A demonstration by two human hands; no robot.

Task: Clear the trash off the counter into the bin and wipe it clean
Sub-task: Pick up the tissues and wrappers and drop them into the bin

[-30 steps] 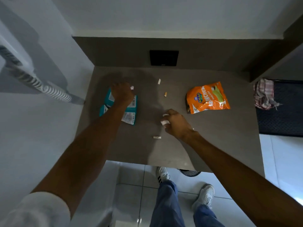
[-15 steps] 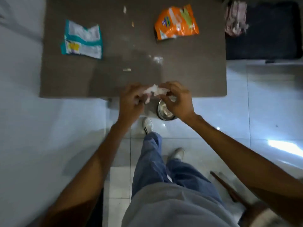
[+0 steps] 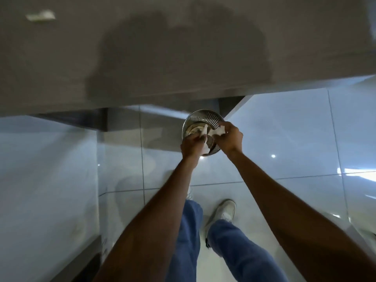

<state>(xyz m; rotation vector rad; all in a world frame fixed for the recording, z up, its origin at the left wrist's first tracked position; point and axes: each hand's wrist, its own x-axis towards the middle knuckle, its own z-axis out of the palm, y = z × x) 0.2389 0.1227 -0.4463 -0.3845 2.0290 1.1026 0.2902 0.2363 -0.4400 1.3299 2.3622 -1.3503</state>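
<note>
Over round perforated metal bin (image 3: pixel 205 119), hands w/ crumpled paper (image 3: pixel 220 130).

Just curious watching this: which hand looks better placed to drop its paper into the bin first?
Probably the left hand: it sits over the bin's opening with its paper. The right hand hangs over the rim.

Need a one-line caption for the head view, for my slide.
Both hands hold crumpled white paper over the metal bin.
</note>
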